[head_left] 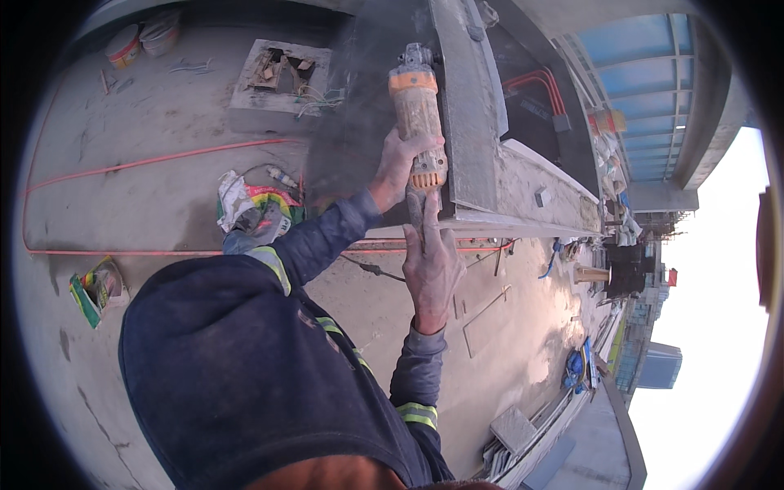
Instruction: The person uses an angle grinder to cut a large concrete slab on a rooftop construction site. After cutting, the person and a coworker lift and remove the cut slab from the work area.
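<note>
A dusty angle grinder (420,114) with an orange collar lies along the edge of a grey stone slab (474,122). Its metal head is at the far end, beside the slab; I cannot make out the disc. My left hand (396,167) is closed round the rear of the grinder's body, thumb across it. Behind it, my right hand (433,273) grips the grinder's narrow tail end, with some fingers stretched along it. Both hands are coated with pale dust. A dark hood and jacket with reflective bands cover much of the lower left.
Red hoses (163,159) cross the concrete floor on the left. A colourful torn sack (261,208) and another bag (100,290) lie there. Buckets (124,46) and a block with a debris-filled opening (282,77) are farther off. Stacked boards (513,429) lie lower right.
</note>
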